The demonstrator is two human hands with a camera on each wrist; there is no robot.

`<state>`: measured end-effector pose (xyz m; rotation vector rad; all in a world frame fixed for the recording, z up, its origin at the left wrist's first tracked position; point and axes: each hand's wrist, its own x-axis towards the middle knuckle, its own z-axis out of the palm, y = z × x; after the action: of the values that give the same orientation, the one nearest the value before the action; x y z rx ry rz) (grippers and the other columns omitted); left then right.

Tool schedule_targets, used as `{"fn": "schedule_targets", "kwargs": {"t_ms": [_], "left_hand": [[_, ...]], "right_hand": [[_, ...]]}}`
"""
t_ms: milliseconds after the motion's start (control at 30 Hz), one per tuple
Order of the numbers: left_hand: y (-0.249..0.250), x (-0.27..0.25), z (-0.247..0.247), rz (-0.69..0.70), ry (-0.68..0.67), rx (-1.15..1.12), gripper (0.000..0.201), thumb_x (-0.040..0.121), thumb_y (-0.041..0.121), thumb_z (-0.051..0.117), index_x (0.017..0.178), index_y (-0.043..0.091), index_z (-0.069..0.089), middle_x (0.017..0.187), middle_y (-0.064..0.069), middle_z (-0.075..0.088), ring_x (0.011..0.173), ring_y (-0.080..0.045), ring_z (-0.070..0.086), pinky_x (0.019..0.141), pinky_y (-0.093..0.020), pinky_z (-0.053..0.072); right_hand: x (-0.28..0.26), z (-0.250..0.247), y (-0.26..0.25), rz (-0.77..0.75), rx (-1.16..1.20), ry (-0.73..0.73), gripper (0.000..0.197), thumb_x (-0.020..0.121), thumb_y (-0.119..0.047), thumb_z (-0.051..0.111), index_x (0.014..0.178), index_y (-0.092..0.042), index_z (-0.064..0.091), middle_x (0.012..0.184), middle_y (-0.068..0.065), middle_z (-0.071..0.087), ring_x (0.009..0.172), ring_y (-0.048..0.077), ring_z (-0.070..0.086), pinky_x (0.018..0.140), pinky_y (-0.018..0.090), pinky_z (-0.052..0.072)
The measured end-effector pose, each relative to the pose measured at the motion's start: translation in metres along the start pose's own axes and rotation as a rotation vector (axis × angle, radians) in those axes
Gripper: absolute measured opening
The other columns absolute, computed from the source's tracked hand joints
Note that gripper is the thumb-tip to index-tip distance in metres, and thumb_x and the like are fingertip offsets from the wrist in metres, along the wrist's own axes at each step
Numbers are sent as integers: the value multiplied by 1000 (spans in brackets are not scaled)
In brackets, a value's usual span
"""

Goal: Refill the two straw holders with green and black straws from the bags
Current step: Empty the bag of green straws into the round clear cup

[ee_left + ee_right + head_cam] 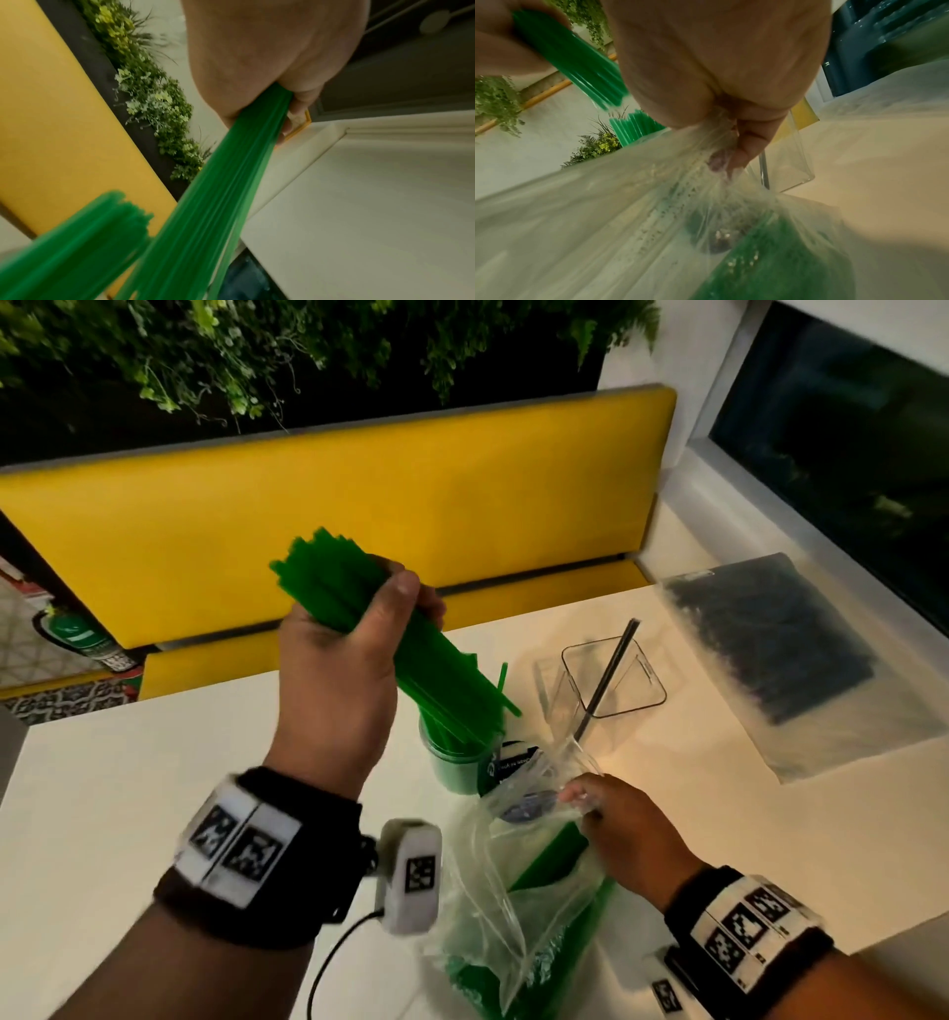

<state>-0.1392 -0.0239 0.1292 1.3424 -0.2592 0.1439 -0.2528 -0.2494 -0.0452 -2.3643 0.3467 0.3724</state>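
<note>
My left hand [354, 629] grips a thick bundle of green straws [436, 660], tilted with its lower ends over the round holder [452, 762], which has green straws standing in it. The same bundle [231, 192] runs down from my fist in the left wrist view. My right hand [590, 806] pinches the mouth of the clear bag [513, 916], which lies on the table with more green straws [554, 855] inside. That bag [654, 213] fills the right wrist view. A square clear holder [613, 672] behind holds very few black straws [611, 670].
A flat bag of black straws [780, 639] lies at the right on the white table [128, 803]. A yellow bench [359, 505] runs behind the table, with plants above it. A dark window [847, 428] is at the far right.
</note>
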Motion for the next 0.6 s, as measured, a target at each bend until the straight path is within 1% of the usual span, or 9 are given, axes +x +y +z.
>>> {"fn": "schedule_targets", "kwargs": {"t_ms": [133, 200, 233, 300, 367, 400, 467, 500, 600], "left_hand": [[-40, 15, 1, -56, 86, 118, 15, 95, 8, 61, 90, -6, 63, 78, -18, 67, 72, -24, 64, 67, -36, 54], [-55, 17, 1, -82, 124, 121, 17, 93, 9, 65, 94, -8, 64, 81, -20, 68, 72, -22, 65, 68, -35, 56], [-62, 17, 1, -94, 138, 146, 17, 91, 11, 68, 94, -6, 65, 80, -17, 69, 72, -20, 66, 67, -33, 56], [-73, 14, 3, -134, 155, 235, 15, 88, 16, 74, 93, 2, 70, 78, -4, 71, 69, -11, 66, 64, -27, 53], [-85, 9, 2, -168, 108, 352, 12, 84, 24, 77, 93, 18, 72, 87, 4, 72, 80, -11, 69, 70, -31, 56], [-91, 8, 1, -156, 47, 485, 18, 82, 28, 78, 98, 22, 71, 98, 4, 71, 94, -16, 68, 80, -36, 57], [-102, 3, -4, -148, -124, 797, 41, 79, 31, 80, 116, 17, 65, 125, 0, 60, 121, -26, 52, 101, -43, 47], [-105, 1, -6, -176, -181, 869, 52, 78, 29, 81, 123, 15, 60, 132, -2, 54, 126, -27, 46, 105, -41, 43], [-97, 3, -13, -212, -186, 790, 77, 73, 29, 85, 137, 26, 43, 136, 0, 40, 122, -17, 44, 98, -32, 46]], "right_hand": [[-4, -2, -3, -54, 0, 10, 48, 86, 4, 47, 91, -43, 58, 115, -6, 62, 103, 12, 58, 83, 25, 43], [-4, -2, -2, -67, 3, 28, 50, 84, 6, 48, 90, -43, 58, 113, -6, 63, 102, 12, 59, 83, 24, 44], [-4, -2, -2, -67, 5, 35, 51, 84, 6, 48, 90, -44, 58, 112, -6, 64, 102, 12, 59, 84, 24, 45], [-4, -2, -2, -64, -1, 34, 52, 84, 6, 48, 88, -45, 57, 111, -6, 63, 101, 12, 60, 85, 24, 45], [-4, -2, -2, -66, -12, 30, 52, 84, 6, 49, 87, -45, 56, 110, -6, 63, 100, 12, 59, 85, 24, 45], [-4, -2, -3, -68, -14, 29, 52, 84, 6, 49, 87, -45, 56, 110, -6, 64, 100, 11, 59, 85, 24, 45], [-4, -3, -4, -69, -11, 25, 52, 86, 6, 49, 86, -46, 55, 110, -6, 64, 99, 11, 59, 86, 24, 46], [-4, -3, -4, -70, -8, 25, 53, 86, 6, 49, 85, -46, 55, 109, -6, 64, 99, 10, 59, 86, 24, 46], [-3, -3, -2, -75, 3, 27, 54, 85, 6, 49, 82, -48, 55, 107, -6, 64, 97, 9, 60, 84, 24, 48]]}}
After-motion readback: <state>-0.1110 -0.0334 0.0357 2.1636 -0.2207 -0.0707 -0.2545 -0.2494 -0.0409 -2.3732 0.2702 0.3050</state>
